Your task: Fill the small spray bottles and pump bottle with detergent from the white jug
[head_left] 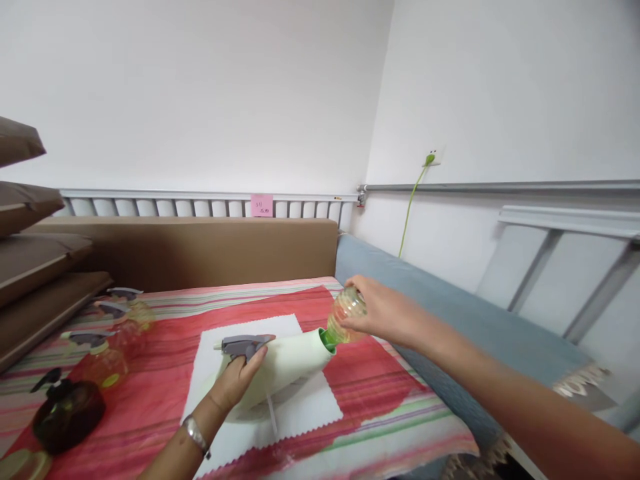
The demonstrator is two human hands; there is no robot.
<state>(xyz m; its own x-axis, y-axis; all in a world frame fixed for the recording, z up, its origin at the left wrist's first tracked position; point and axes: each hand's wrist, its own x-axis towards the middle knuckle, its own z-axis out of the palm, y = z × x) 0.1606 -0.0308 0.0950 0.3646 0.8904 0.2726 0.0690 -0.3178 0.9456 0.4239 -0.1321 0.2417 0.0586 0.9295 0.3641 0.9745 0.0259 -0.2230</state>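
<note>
My left hand [239, 379] is closed around a grey spray trigger head [243, 346], whose thin clear tube [272, 413] hangs below it. Those fingers also rest against a pale green vessel [295, 357] that lies tilted, its wide mouth with a bright green inside facing right. In my right hand [373, 308] is a clear ribbed plastic bottle [345, 313], tipped so that its lower end meets the vessel's mouth. Under the vessel is a white zigzag-edged cloth [225, 453]. Where the bottle's neck sits exactly cannot be made out.
Several spray bottles [105, 367] and a dark pump bottle [69, 413] stand at left on the striped cloth [390, 380]. Brown cushions [35, 250] are stacked beside them. A brown backrest [225, 250] and a blue-covered one [425, 287] border the surface.
</note>
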